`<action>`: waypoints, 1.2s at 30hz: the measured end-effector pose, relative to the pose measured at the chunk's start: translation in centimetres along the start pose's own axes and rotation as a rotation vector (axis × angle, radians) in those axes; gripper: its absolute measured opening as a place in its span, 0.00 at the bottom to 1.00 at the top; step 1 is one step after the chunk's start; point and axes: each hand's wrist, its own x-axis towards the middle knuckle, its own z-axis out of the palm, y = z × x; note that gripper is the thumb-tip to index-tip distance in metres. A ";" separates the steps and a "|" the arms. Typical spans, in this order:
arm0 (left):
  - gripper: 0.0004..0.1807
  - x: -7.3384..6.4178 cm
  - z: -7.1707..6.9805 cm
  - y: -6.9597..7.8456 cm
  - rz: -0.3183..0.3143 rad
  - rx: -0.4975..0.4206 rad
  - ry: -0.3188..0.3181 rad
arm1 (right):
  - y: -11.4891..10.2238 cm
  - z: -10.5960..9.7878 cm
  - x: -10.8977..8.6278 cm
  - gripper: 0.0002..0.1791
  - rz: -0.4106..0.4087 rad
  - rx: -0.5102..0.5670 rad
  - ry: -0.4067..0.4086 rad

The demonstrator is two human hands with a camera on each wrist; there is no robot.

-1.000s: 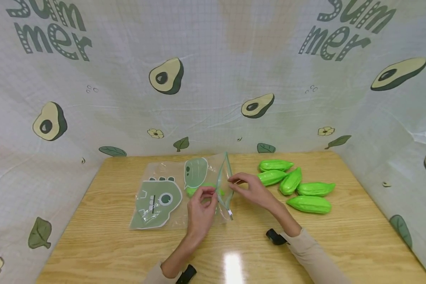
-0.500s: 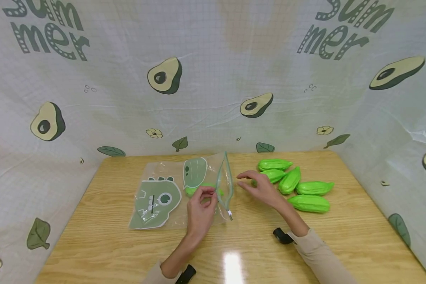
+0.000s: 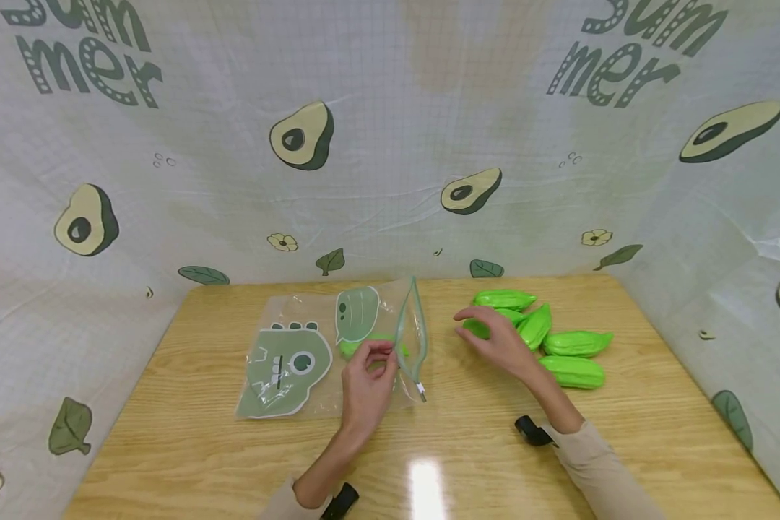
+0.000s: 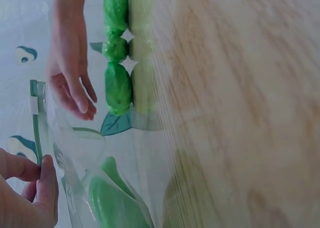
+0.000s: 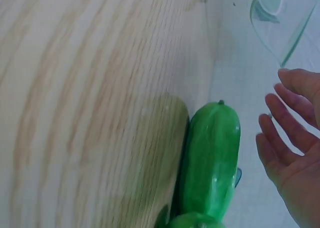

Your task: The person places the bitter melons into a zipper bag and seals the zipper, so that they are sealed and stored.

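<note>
Left hand [image 3: 367,383] pinches the zip bag [image 3: 289,368] by its rim, likely so its mouth gapes; a green fruit [image 4: 115,205] lies inside; right of the bag, the empty right hand [image 3: 497,341] hovers, fingers parted, by loose green fruits [image 3: 577,344]

A narrow lane runs from the far edge of the tabletop [image 3: 188,448] nearward between the clear bag [image 3: 286,379] and the right hand [image 3: 499,342], with green vegetables [image 3: 577,344] obstructing towards the far right corner
</note>
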 end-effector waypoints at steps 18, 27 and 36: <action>0.07 0.0 0.0 0.0 -0.007 0.000 0.003 | 2.5 -2.1 -1.3 0.15 0.016 -0.065 0.050; 0.07 -0.1 0.1 0.2 -0.021 -0.002 -0.002 | 2.8 -3.1 -2.0 0.20 0.086 -0.085 0.009; 0.08 -0.1 0.1 0.0 -0.027 -0.013 -0.006 | 3.2 -3.7 -2.4 0.23 0.102 -0.097 -0.026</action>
